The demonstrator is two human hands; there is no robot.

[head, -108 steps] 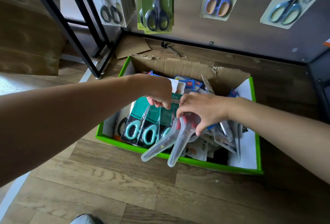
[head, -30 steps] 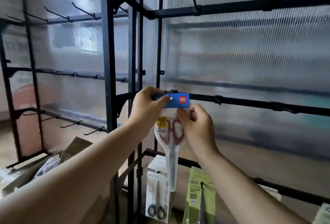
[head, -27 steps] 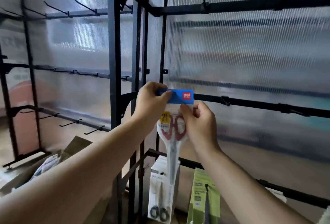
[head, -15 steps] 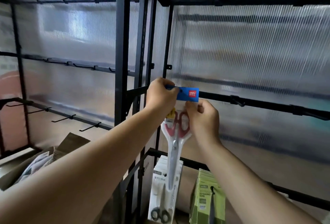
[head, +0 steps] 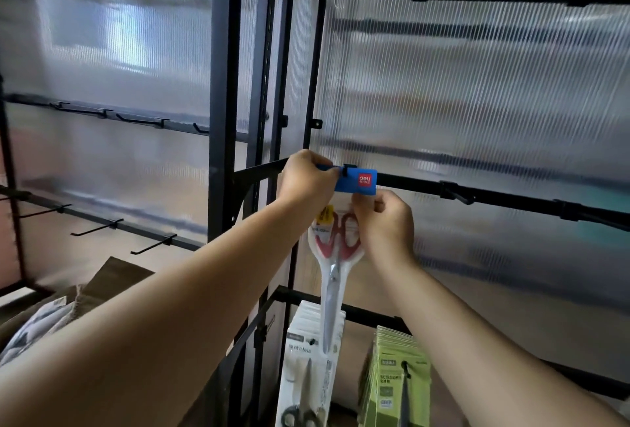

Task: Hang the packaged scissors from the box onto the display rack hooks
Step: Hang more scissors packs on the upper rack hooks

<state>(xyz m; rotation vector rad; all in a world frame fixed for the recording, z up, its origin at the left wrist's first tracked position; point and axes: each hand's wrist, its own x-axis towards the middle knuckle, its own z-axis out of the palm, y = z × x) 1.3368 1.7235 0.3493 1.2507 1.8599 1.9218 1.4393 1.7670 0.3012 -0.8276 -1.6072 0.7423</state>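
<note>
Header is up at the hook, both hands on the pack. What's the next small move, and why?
Probably slide the scissors pack back along the hook toward the bar: the hook tip shows at the blue header's top edge, while the left hand and right hand hold the pack.

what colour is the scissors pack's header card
Blue with a red logo: the header card of the scissors pack, head view.

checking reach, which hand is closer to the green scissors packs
Right. The right hand pinches the package above the green scissors packs; the left hand grips its blue card, higher and further left.
</note>
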